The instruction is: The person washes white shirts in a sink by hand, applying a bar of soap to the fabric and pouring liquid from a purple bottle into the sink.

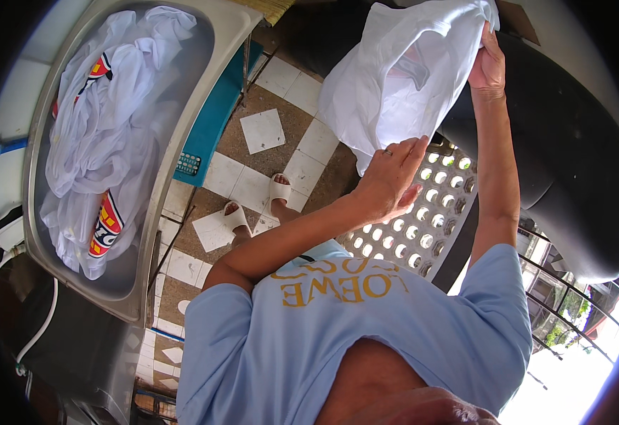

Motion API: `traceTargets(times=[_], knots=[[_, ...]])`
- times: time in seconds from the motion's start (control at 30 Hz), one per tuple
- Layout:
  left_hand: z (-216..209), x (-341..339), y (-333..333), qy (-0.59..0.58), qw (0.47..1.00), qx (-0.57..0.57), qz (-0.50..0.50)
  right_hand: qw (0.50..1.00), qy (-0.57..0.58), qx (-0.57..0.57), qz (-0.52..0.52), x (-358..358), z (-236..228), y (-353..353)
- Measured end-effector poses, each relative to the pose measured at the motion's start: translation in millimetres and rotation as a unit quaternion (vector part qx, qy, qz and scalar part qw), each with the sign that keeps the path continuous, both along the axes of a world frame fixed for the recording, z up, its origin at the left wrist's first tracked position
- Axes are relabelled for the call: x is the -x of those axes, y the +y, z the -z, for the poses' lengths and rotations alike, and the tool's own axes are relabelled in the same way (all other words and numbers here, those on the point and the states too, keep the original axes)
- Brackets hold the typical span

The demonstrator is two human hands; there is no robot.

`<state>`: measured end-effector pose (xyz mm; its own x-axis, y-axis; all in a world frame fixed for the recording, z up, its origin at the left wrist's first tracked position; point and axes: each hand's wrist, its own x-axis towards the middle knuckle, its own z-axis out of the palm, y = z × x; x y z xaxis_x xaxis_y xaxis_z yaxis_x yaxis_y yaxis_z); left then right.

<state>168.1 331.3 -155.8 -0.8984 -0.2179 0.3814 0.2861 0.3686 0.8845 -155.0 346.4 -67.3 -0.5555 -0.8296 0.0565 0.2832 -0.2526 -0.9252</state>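
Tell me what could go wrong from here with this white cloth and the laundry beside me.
The thin, draped white cloth might slip: the right hand grips its edge, but the left hand seems only to rest against it. Any drips could make the brown-and-white tiled floor slick under the white open-toed sandals, though I can't tell how wet the cloth is. In the beige-rimmed basin, red-and-yellow prints might stain the crumpled white laundry.
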Motion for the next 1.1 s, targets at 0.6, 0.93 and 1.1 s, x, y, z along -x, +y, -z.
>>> traceTargets(times=[0.6,0.93,1.1], knots=[[-20.4,-39.3,-43.1,-0.094,0.952,-0.284,0.07,0.98,0.162,-0.099,0.05,-109.5,-48.3,-10.0],[-57.6,-61.8,-160.1,-0.148,0.925,-0.299,0.179,0.968,0.219,-0.09,0.085,-156.3,-98.0,-22.7],[-86.6,-77.2,-170.9,-0.126,0.915,-0.343,0.169,0.965,0.238,-0.063,0.085,-159.6,-110.6,-27.9]])
